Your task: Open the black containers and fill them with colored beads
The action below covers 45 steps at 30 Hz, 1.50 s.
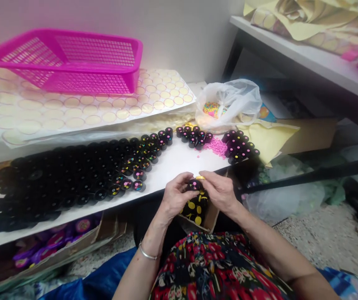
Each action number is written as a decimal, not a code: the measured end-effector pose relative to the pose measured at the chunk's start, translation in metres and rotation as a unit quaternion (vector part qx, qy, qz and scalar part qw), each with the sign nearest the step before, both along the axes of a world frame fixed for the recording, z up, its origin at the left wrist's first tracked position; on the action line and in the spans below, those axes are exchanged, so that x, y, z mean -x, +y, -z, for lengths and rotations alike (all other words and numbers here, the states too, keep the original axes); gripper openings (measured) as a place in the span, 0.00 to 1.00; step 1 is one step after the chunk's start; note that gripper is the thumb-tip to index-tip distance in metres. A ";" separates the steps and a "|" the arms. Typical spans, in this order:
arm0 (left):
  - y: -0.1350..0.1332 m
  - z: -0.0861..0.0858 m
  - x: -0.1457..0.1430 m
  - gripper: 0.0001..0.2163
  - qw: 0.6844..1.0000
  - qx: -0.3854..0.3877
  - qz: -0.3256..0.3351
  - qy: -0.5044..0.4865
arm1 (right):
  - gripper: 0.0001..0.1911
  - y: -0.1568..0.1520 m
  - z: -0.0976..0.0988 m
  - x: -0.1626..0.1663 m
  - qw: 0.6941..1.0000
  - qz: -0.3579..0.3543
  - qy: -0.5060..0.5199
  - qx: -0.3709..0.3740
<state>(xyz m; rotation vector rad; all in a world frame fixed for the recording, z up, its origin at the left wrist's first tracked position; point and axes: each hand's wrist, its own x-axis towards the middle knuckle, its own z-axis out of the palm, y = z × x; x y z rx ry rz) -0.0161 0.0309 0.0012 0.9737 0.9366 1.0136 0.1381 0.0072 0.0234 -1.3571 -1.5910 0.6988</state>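
Observation:
My left hand (pixel 175 196) grips a small black round cup (pixel 194 185) with a pink bit showing in its top. Close beside it, my right hand (pixel 222 192) pinches a small yellow disc (pixel 200 177) at the cup's upper edge; whether disc and cup touch, I cannot tell. Under both hands an open cardboard box (pixel 213 217) holds several black pieces with yellow round tops (pixel 198 220). On the white table, many black cups (pixel 72 171) stand in tight rows, those toward the right holding coloured bits. A pile of pink bits (pixel 215 147) lies between two smaller groups of cups.
A pink mesh basket (pixel 88 77) rests on a sheet of round yellow stickers (pixel 163 96) at the back. A plastic bag (pixel 244 98) of coloured bits stands behind the cups. At right is a raised shelf (pixel 323 62); below left, a box contains purple items (pixel 54 243).

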 end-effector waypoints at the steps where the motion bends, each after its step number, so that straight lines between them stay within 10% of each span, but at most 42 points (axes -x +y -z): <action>1: 0.001 0.000 -0.001 0.22 1.000 -0.004 -0.005 0.000 | 0.11 0.002 0.001 0.001 0.999 -0.025 -0.017 -0.018; 22: 0.063 0.029 0.005 0.10 0.939 -0.275 -0.044 0.201 | 0.09 0.070 0.003 0.012 0.991 -0.130 -0.004 0.019; 31: 0.068 0.025 0.005 0.08 0.957 -0.187 -0.043 0.219 | 0.08 0.081 0.016 0.022 0.996 -0.076 0.007 0.035; 38: 0.068 0.011 0.005 0.11 0.997 0.033 -0.061 0.045 | 0.08 0.082 0.018 0.023 0.994 -0.080 0.049 0.056; 45: 0.065 0.005 -0.007 0.13 0.988 0.054 -0.132 0.066 | 0.11 0.082 0.015 0.031 0.981 0.005 0.159 0.111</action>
